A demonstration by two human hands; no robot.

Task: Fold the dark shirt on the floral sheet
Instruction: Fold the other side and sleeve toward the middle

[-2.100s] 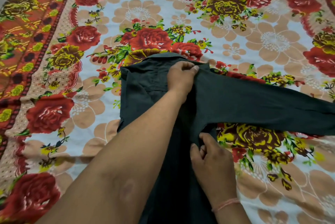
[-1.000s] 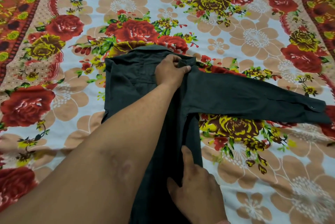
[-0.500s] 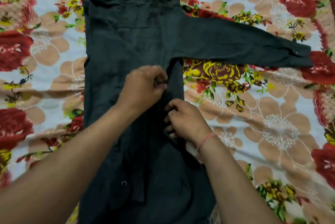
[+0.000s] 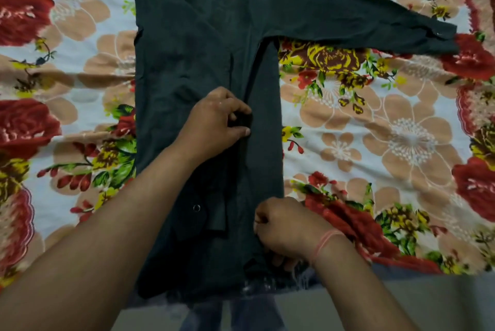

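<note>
A red, peach and yellow floral bedsheet [image 4: 67, 63] is lying spread out, with a dark long-sleeved fabric shirt [image 4: 187, 36] lying flat down its middle. The left hand [image 4: 214, 124] is pinching a fold of cloth at the shirt's centre, the right hand [image 4: 284, 226] is gripping its lower right edge with curled fingers, and one sleeve [image 4: 348, 23] is stretching rightward.

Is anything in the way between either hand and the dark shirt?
Nothing visible stands between them. The left hand pinches the dark shirt at mid-body, and the right hand grips its lower right edge. The shirt lies on the floral sheet.
</note>
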